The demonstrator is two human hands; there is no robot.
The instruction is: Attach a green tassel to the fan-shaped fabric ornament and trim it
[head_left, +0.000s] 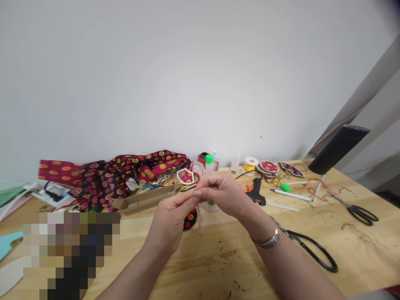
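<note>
Both hands meet above the middle of the table, fingertips touching. My left hand is closed in a pinch, thumb against the fingers. My right hand, with a silver bracelet at the wrist, pinches at the same spot. Whatever lies between the fingertips is too small to make out. Just below the fingers shows a dark patterned fabric piece with red dots, partly hidden by my left hand, and thin threads hang beside it. Behind the hands stands a green-capped bottle.
Patterned cloth and an open cardboard box lie at the left. Right of the hands are a glue gun, yellow spool, fabric-covered pieces, a white pen, large scissors and smaller scissors.
</note>
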